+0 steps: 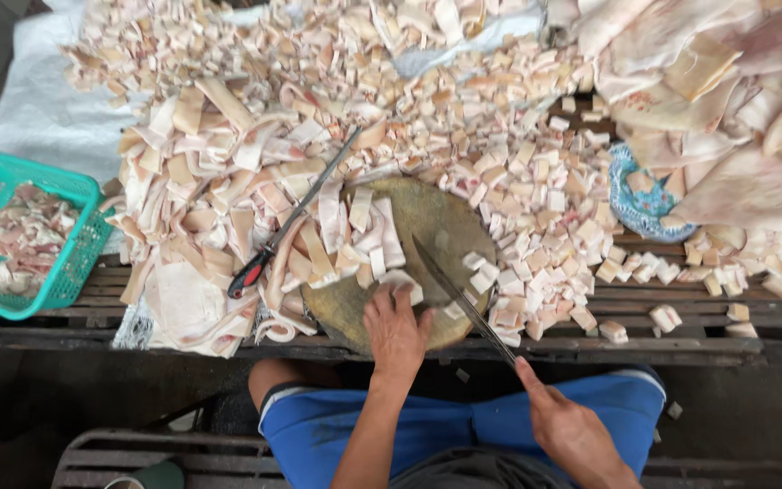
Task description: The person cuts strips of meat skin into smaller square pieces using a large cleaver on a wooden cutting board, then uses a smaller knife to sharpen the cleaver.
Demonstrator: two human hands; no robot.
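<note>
The person's right hand (pixel 570 427) gripped a long knife (pixel 460 297), its blade angled across the round wooden chopping block (pixel 427 213) at the bench's near edge. The left hand (pixel 395 328), fingers curled, pressed down a strip of pork skin (pixel 398 282) just beside the blade; so close, a slip on the greasy strip could likely nick a fingertip. A green plastic basket (pixel 74 263) at the bench's left end held pinkish trimmings. A second knife (pixel 290 220) lay among uncut strips.
</note>
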